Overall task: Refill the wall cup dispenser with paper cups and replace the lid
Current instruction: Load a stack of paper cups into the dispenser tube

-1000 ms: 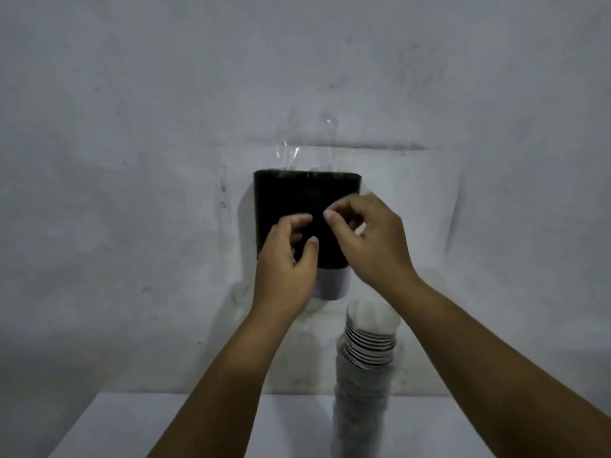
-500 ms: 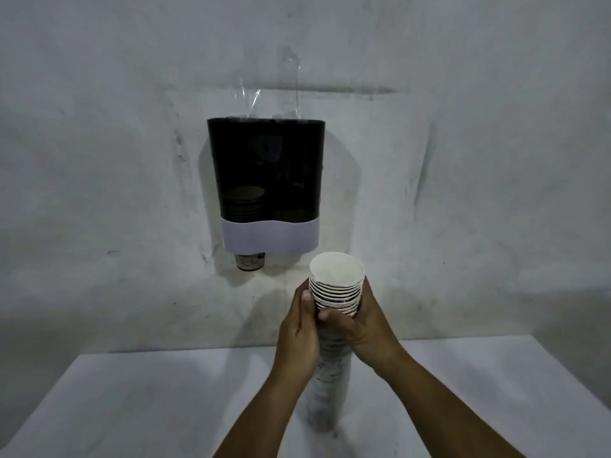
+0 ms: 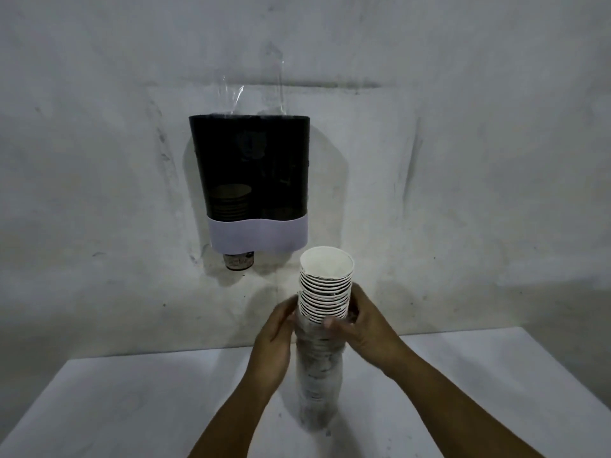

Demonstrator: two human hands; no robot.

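— What do the hands hold?

— A tall stack of paper cups (image 3: 322, 342), with thin white rims on top and a crinkled plastic sleeve lower down. The left hand (image 3: 272, 352) curls around its left side, the right hand (image 3: 363, 328) grips its right side, thumb in front.

— And the dispenser (image 3: 253, 180)?

— Above the left hand, on the rough wall (image 3: 463, 143): dark glossy plastic with a pale wavy band. The stack stands on a smooth white table (image 3: 132, 408).

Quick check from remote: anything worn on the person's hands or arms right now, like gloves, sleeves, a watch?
Nothing visible. The left hand and right hand are bare, no gloves or rings showing. Both forearms are uncovered down to the frame edge, with no sleeves, watch or bands in view.
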